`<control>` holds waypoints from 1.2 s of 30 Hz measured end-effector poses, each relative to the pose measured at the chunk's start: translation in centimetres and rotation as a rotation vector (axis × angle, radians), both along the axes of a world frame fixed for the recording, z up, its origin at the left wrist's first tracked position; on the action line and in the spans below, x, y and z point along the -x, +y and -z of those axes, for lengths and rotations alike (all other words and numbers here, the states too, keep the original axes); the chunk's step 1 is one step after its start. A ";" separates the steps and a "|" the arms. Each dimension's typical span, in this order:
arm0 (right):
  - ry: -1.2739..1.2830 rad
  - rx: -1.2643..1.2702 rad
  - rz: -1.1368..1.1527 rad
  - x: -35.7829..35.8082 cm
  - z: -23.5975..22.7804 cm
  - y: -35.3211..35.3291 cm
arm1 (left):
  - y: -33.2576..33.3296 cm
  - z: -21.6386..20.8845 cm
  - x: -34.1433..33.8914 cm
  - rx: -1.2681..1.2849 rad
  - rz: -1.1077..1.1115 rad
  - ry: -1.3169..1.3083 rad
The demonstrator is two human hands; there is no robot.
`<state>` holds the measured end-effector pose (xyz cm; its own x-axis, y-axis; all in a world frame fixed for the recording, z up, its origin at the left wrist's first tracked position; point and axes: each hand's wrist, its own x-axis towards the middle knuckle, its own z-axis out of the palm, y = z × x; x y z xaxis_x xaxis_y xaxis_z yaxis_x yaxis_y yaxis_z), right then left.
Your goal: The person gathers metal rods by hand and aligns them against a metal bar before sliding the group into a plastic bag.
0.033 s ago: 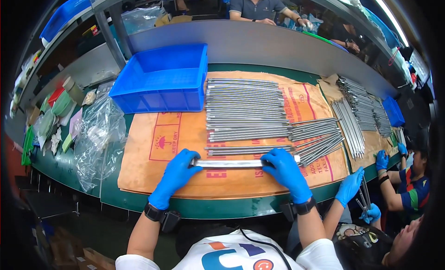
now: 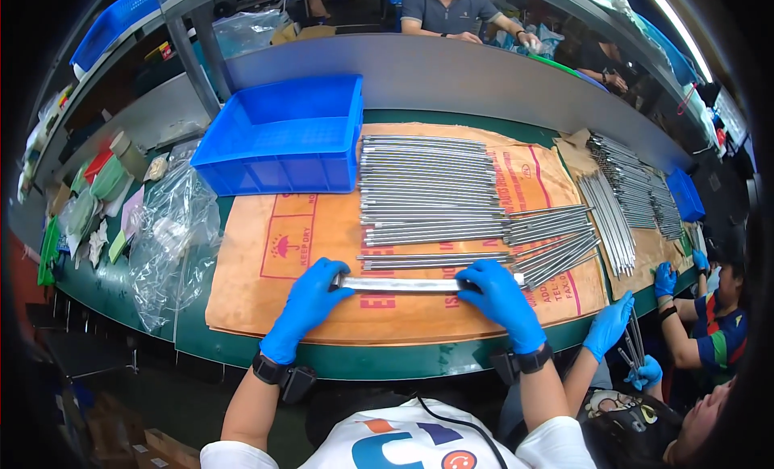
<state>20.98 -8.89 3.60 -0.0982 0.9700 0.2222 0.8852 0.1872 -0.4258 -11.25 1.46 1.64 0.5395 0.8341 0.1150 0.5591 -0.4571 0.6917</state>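
Observation:
My left hand [image 2: 310, 306], in a blue glove, closes its fingers round the left end of a long silvery metal bar [image 2: 403, 284]. Toward the bar's right end, my right hand [image 2: 501, 298], gloved alike, grips it too. It lies level, close over brown printed paper [image 2: 387, 330]; whether it touches the paper I cannot tell. Just beyond it are a few thin metal rods [image 2: 435, 261]. Farther back, many similar rods [image 2: 431, 175] lie side by side in a broad row. Others form a fanned pile [image 2: 564, 255] beside my right hand.
A blue plastic bin [image 2: 282, 171] stands at the back left, with crumpled clear plastic [image 2: 165, 243] beside it. More rods [image 2: 609, 227] lie at the right, near a co-worker's gloved hand [image 2: 609, 324] and rods in their grasp. A grey partition [image 2: 387, 78] runs behind the table.

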 end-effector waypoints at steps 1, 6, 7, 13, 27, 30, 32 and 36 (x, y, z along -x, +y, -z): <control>0.090 0.085 -0.001 -0.1 -0.3 -0.3 | -0.3 0.0 0.1 -0.004 -0.008 -0.013; -0.102 -0.045 0.037 -0.5 -0.7 1.8 | -1.1 -0.2 -0.6 -0.052 -0.074 0.059; -0.093 -0.045 0.040 -0.4 -0.6 2.2 | -1.3 0.2 -0.6 -0.066 -0.093 0.052; -0.260 -0.137 0.048 -0.2 0.9 4.6 | -0.9 0.7 -1.3 -0.091 -0.174 -0.015; -0.427 -0.213 0.039 0.3 -0.1 4.4 | 0.7 1.9 -0.1 -0.133 -0.178 -0.058; -0.470 -0.113 0.016 0.1 -0.1 4.4 | -0.7 1.0 -0.3 0.001 -0.257 -0.065; -0.505 -0.048 0.024 0.2 -0.5 4.5 | -1.4 0.7 -0.3 0.096 -0.336 -0.132; -0.563 0.012 0.006 -0.1 -0.4 4.8 | -3.1 0.4 -0.6 -0.130 -0.403 -0.137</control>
<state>21.10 -4.13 4.03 -0.1929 0.9731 0.1261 0.9776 0.1795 0.1102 -10.62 -1.68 1.23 0.1466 0.9485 0.2809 0.6181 -0.3095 0.7226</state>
